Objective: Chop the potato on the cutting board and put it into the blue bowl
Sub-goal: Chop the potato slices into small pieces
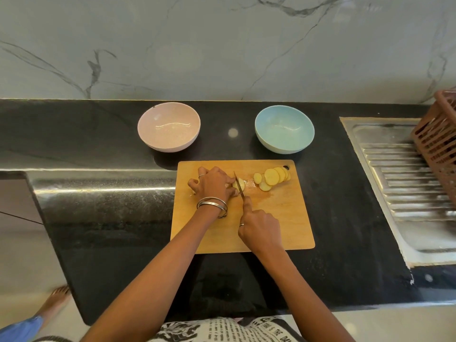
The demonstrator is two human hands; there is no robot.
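Head view: on the wooden cutting board (276,218), the left hand (213,186) curls its fingers over the uncut end of the potato (239,185), pinning it down. The right hand (260,229) has its grip wrapped round the knife (239,186), forefinger along the spine, blade in the potato. Cut slices (271,177) lie just right of it. The blue bowl (284,129) sits on the black worktop (345,193) beyond the board, a pink bowl (168,127) to its left.
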